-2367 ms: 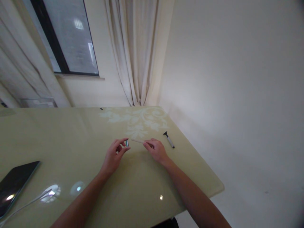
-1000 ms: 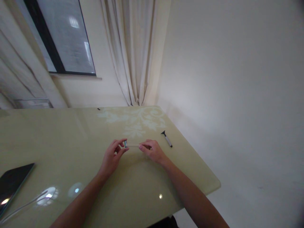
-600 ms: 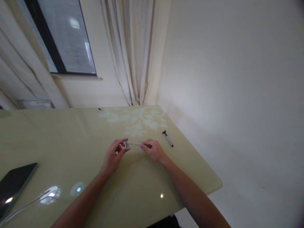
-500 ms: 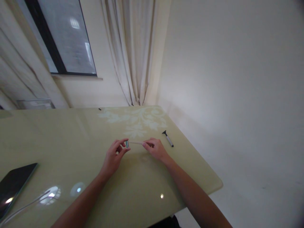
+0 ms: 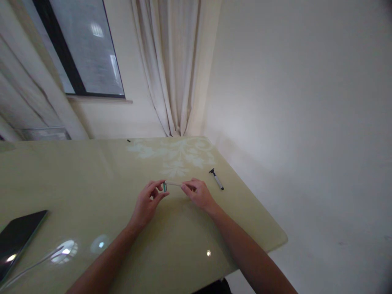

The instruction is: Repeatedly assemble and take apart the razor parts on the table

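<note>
Between the thumb and fingertips of my left hand (image 5: 147, 204) a small green and dark razor cartridge (image 5: 165, 188) is held on edge above the table. My right hand (image 5: 200, 196) pinches a thin pale stick (image 5: 174, 183), which points left. The stick's far end meets the upper part of the cartridge; whether it touches or lies just in front, I cannot tell. To the right of my right hand a razor handle (image 5: 218, 181), grey with a black T-shaped end, lies on the table.
The glossy pale-green table (image 5: 92, 175) has a white floral pattern at its far end. A dark flat tablet-like device (image 5: 21, 228) and a white cable (image 5: 33, 265) lie at the left. A tiny black piece (image 5: 128, 141) is near the back edge. A wall (image 5: 290, 143) borders the right side.
The stick in my right hand has shifted slightly left, its tip now at the cartridge's upper part. The cartridge has turned a little in my left hand.
</note>
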A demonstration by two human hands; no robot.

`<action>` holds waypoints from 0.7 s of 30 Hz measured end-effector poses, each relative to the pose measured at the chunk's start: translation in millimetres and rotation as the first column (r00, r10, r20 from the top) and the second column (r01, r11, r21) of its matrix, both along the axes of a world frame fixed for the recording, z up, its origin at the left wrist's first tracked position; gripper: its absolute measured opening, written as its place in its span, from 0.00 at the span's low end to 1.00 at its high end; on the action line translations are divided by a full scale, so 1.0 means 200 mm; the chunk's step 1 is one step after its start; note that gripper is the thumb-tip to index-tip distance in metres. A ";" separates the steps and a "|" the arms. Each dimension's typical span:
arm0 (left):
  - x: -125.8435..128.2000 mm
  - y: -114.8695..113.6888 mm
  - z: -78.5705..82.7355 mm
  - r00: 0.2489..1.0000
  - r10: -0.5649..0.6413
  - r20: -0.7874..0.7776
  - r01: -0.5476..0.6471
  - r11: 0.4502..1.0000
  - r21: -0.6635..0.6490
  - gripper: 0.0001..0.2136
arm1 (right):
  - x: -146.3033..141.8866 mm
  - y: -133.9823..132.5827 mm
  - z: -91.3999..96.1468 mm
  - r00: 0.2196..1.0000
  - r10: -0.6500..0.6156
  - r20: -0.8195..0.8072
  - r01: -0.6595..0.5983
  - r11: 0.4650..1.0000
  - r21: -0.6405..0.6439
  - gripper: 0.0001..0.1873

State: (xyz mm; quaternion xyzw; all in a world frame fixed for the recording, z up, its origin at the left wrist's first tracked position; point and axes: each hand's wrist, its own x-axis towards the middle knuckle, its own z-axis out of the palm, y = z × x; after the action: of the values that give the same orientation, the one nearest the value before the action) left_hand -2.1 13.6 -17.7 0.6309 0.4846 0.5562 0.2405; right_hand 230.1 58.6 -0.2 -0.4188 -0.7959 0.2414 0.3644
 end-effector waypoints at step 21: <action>-0.01 0.00 0.01 1.000 0.020 -0.020 -0.019 1.000 0.021 0.16 | -0.03 -0.03 0.02 0.996 -0.077 0.044 0.074 0.996 0.053 0.14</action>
State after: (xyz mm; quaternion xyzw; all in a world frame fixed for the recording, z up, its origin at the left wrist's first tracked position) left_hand -5.0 14.3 -16.3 0.6340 0.4873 0.5573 0.2236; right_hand 224.8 52.3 3.2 -0.4444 -0.7936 0.1972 0.3658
